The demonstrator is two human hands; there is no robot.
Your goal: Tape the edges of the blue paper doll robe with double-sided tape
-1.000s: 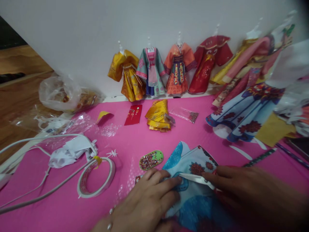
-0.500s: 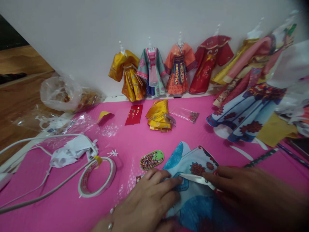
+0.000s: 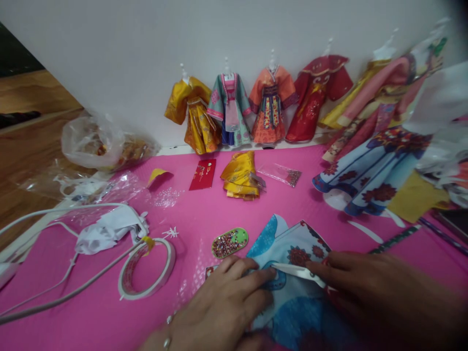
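We see a plain pale-grey wall (image 3: 139,44) (dimly lit, we find) and brown wood-grain flooring (image 3: 40,97) at left.

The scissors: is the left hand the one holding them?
No, the right hand grips the scissors, while the left hand lies on the blue-and-white cloth.

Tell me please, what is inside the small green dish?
The green dish holds many tiny bead-like pieces in mixed colours. Its floor shows at one end; under the pieces it is covered.
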